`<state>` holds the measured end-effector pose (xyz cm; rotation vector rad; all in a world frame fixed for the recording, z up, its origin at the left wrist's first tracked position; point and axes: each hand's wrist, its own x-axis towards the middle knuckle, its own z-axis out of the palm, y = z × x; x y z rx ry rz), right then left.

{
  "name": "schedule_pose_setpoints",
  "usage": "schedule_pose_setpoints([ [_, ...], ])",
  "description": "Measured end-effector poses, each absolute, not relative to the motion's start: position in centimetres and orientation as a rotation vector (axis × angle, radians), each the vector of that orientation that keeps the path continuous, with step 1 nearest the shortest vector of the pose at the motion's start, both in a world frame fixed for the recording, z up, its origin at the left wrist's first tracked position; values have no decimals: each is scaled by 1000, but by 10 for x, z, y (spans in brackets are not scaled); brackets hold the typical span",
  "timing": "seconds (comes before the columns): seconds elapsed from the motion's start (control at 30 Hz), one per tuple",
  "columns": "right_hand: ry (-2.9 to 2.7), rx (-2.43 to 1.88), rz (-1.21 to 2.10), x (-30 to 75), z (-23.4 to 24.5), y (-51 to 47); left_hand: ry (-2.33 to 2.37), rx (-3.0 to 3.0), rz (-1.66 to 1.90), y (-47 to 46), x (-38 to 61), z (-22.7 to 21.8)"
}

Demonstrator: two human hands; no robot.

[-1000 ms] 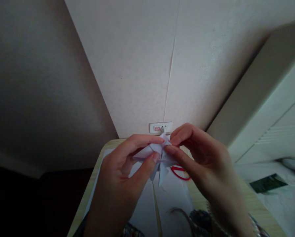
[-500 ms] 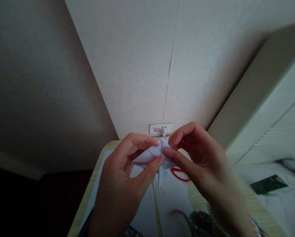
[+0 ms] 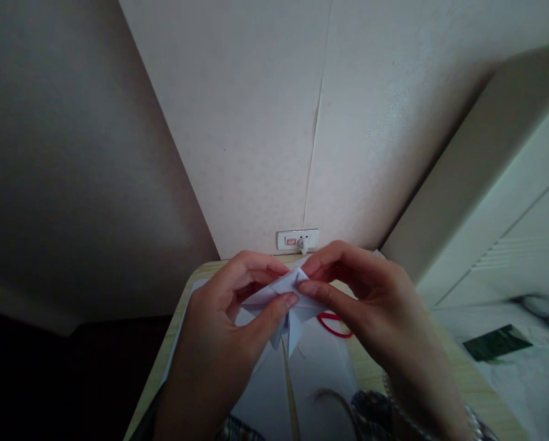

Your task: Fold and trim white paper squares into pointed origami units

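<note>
White folded paper (image 3: 285, 284) is held above the table (image 3: 369, 361), pinched between curled fingers and thumbs of the left hand (image 3: 222, 324) and right hand (image 3: 375, 300); creases are best pressed with edges aligned.

Centre stage, the folded paper (image 3: 286, 285) sits between the left hand (image 3: 223, 321) and the right hand (image 3: 373, 297), up above the desk (image 3: 369, 361)! Below, two sheets lie side by side, left sheet (image 3: 265, 398) and right sheet (image 3: 318, 373), a narrow gap between. A looped handle (image 3: 336, 334) rests by the right one's edge. Behind, there's the wall socket (image 3: 284, 241), plug (image 3: 304, 246) in it. Far right, beyond the desk, a flat packet (image 3: 497, 343) lies before the cabinet (image 3: 508, 177)!
</note>
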<state>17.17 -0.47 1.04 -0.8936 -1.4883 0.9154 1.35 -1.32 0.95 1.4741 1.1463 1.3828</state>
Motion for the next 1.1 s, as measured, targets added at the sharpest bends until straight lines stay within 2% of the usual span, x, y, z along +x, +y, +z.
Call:
schedule_pose_setpoints([
  [0.4,-1560,-1059,699,168,10,-7,1339,1469,1204,-13,10,16],
  [1.1,-1620,-824,808,173,10,-5,1245,1358,1189,-13,-3,14],
])
